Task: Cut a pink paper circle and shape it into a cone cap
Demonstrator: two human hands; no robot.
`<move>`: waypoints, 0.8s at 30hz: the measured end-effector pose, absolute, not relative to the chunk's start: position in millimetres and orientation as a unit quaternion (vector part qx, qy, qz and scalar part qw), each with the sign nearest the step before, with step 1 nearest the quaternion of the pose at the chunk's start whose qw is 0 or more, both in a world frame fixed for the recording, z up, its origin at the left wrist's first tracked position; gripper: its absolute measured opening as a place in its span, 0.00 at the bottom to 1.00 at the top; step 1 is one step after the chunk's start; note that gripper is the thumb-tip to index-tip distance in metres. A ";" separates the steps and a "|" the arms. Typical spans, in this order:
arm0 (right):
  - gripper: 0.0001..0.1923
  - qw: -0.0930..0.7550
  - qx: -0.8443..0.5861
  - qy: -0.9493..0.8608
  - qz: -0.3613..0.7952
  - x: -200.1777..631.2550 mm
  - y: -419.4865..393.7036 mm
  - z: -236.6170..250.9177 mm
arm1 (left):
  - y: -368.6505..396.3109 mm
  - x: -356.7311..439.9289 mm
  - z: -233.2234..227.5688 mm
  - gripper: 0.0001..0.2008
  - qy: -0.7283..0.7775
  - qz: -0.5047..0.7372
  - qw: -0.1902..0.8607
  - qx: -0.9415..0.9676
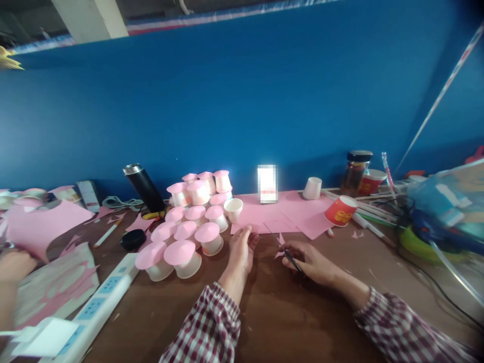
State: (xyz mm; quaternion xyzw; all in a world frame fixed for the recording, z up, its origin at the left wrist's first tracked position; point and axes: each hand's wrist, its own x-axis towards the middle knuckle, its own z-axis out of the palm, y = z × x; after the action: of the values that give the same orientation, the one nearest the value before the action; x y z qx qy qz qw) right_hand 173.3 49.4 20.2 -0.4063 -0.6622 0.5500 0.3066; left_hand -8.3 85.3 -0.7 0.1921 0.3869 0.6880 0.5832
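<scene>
My left hand [242, 249] rests on the brown table, fingertips touching the near edge of a pink paper sheet [272, 214]. My right hand [308, 262] grips a pair of scissors [282, 247] whose blades point up-left toward that sheet. A small pink paper scrap [280, 239] lies by the blades. Both sleeves are red-and-white plaid.
Several white paper cups capped with pink discs [189, 232] cluster at left-centre. A black flask [144, 188], white power strip [102, 297], red cup [340, 210], jar [355, 171] and straws [372, 222] surround them. Another person's hand [13, 264] holds pink paper at far left.
</scene>
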 end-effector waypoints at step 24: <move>0.19 0.302 -0.409 -0.676 0.533 175.4 53.0 9.2 | 76.6 10.5 -0.1 0.10 0.389 0.648 0.608 0.241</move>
State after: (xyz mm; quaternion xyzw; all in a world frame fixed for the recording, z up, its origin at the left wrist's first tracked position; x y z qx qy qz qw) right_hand 175.4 53.0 9.2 -0.4087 -0.6763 0.5329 0.3025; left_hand 10.5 76.6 -0.1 0.2411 0.3892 0.6483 0.6084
